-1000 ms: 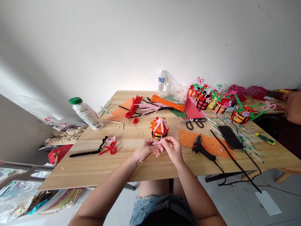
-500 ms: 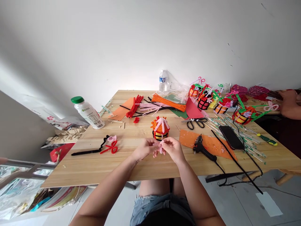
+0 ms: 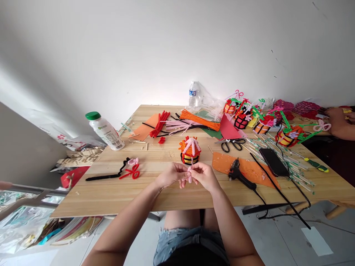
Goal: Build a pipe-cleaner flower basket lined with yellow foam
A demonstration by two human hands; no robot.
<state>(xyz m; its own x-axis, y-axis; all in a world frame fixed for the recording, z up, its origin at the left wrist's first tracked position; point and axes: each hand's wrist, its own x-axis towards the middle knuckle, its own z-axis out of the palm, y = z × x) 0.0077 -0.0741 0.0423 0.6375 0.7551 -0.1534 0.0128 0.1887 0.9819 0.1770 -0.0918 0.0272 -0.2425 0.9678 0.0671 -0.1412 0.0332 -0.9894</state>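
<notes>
A pale pink pipe cleaner [image 3: 190,178] is pinched between the fingertips of my left hand [image 3: 173,175] and my right hand [image 3: 203,175], which meet above the table's front part. Most of it is covered by my fingers, so its full shape is hidden. Just beyond my hands stands a small round house-like figure [image 3: 190,150] of pipe cleaners, with an orange and pink top and a yellow body banded in black. To the left lie a red pipe-cleaner bow [image 3: 134,172], a pink curled piece [image 3: 133,161] and a bent black pipe cleaner [image 3: 105,177].
Right of my hands, a glue gun [image 3: 238,176] rests on orange card [image 3: 220,162], near scissors [image 3: 233,143], a phone [image 3: 274,162] and many sticks. Bundled pipe cleaners [image 3: 199,120], a white bottle [image 3: 107,133] and finished baskets [image 3: 290,136] stand around. Another person's hand [image 3: 338,122] is at far right.
The pink pipe cleaner has turned slightly between my fingertips, and my fingers have shifted a little on it. The other person's hand at far right has moved slightly.
</notes>
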